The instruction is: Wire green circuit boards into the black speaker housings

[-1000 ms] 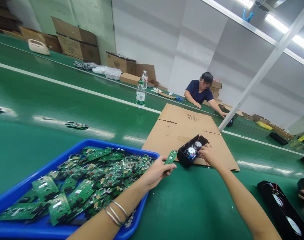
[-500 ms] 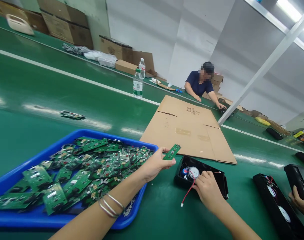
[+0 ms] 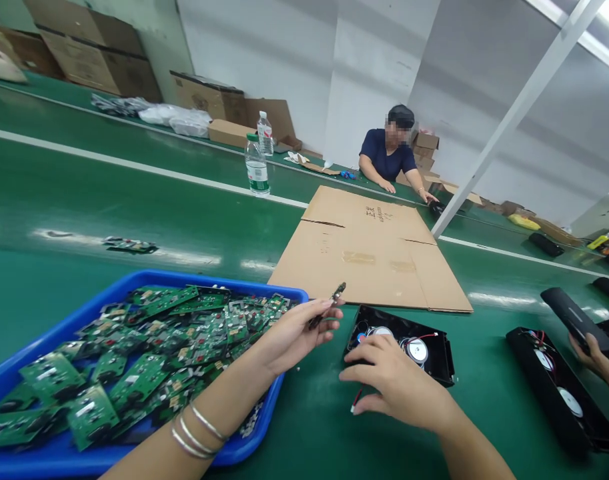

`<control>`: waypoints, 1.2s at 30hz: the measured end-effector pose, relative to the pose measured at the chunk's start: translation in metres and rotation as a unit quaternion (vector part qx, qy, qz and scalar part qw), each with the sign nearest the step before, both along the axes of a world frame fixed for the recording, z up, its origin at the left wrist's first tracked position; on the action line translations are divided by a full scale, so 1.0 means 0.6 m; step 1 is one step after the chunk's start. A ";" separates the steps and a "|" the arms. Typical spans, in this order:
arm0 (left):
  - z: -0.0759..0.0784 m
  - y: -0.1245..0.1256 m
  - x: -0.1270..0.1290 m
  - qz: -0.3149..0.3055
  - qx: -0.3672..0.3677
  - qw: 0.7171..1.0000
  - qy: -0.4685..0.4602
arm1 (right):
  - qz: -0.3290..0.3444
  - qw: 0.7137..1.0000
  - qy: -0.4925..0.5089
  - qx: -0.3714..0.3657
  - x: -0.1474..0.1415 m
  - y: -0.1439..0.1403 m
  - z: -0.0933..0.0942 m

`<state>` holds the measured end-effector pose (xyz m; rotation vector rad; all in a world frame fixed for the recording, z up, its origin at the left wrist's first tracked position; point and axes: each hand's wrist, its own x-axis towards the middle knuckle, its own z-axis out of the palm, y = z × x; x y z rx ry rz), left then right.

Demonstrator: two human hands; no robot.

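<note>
My left hand (image 3: 300, 335) is closed on a small circuit board (image 3: 339, 291), which is turned nearly edge-on beside the blue tray (image 3: 297, 293). To its right, my right hand (image 3: 397, 377) hovers over the near side of a black speaker housing (image 3: 441, 363), fingers apart and thumb spread. Inside the housing sit two round speakers; the right one (image 3: 417, 351) is in plain sight, while my fingers partly cover the other. A red wire with a white plug (image 3: 353, 409) hangs out by my right thumb. Green circuit boards (image 3: 149, 377) fill the tray in a loose pile.
Behind the housing lies a flat cardboard sheet (image 3: 369, 250). A water bottle (image 3: 257, 168) stands on the green bench. At right, another person's hand (image 3: 594, 360) holds a black casing above a second open housing (image 3: 539, 400). Across the bench sits a co-worker (image 3: 388, 152).
My left hand has rotated the circuit board from face-on to edge-on. My right hand has shifted left and its fingers have spread, uncovering the right speaker. The camera view has shifted slightly.
</note>
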<state>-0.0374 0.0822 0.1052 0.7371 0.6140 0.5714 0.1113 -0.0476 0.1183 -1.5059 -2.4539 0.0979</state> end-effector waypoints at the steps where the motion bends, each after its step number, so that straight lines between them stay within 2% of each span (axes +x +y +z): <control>1: 0.001 -0.003 0.000 0.000 -0.005 1.000 -0.003 | 0.013 1.000 -0.011 -0.011 0.006 0.000 -0.001; 5: 0.004 -0.013 0.000 -0.008 0.000 1.000 -0.003 | 0.029 0.999 0.000 0.043 0.016 0.004 -0.019; 7: 0.003 -0.016 0.001 -0.021 0.012 1.000 0.006 | 0.025 0.994 0.061 0.084 0.015 0.008 -0.024; 9: 0.003 -0.019 0.003 -0.040 0.016 0.999 0.015 | -0.030 0.979 0.175 0.102 0.014 0.013 -0.025; 11: 0.004 -0.020 0.005 -0.054 0.029 0.998 0.025 | -0.112 0.931 0.334 0.093 0.017 0.020 -0.025; 13: 0.004 -0.020 0.006 -0.052 0.066 0.995 0.051 | -0.175 0.855 0.482 0.077 0.024 0.029 -0.028; 15: 0.006 -0.020 0.006 -0.038 0.108 0.990 0.084 | -0.213 0.787 0.576 0.058 0.033 0.040 -0.033; 17: 0.006 -0.020 0.007 -0.022 0.123 0.987 0.101 | -0.242 0.748 0.617 0.030 0.041 0.048 -0.039; 18: 0.006 -0.020 0.008 -0.012 0.120 0.988 0.101 | -0.253 0.742 0.621 0.016 0.043 0.050 -0.041; 20: 0.006 -0.022 0.009 0.014 0.101 0.990 0.096 | -0.263 0.760 0.595 0.000 0.043 0.051 -0.043; 24: 0.004 -0.032 0.013 0.069 0.053 0.992 0.090 | -0.236 0.871 0.427 0.052 0.027 0.039 -0.038; 27: 0.000 -0.044 0.018 0.088 0.046 0.992 0.073 | -0.207 0.923 0.309 0.096 0.007 0.030 -0.036; 30: -0.006 -0.056 0.024 0.072 0.049 0.995 0.056 | -0.208 0.935 0.257 0.126 -0.008 0.028 -0.043; 36: -0.015 -0.076 0.030 0.048 0.010 0.999 0.005 | -0.215 0.929 0.240 0.184 -0.012 0.032 -0.055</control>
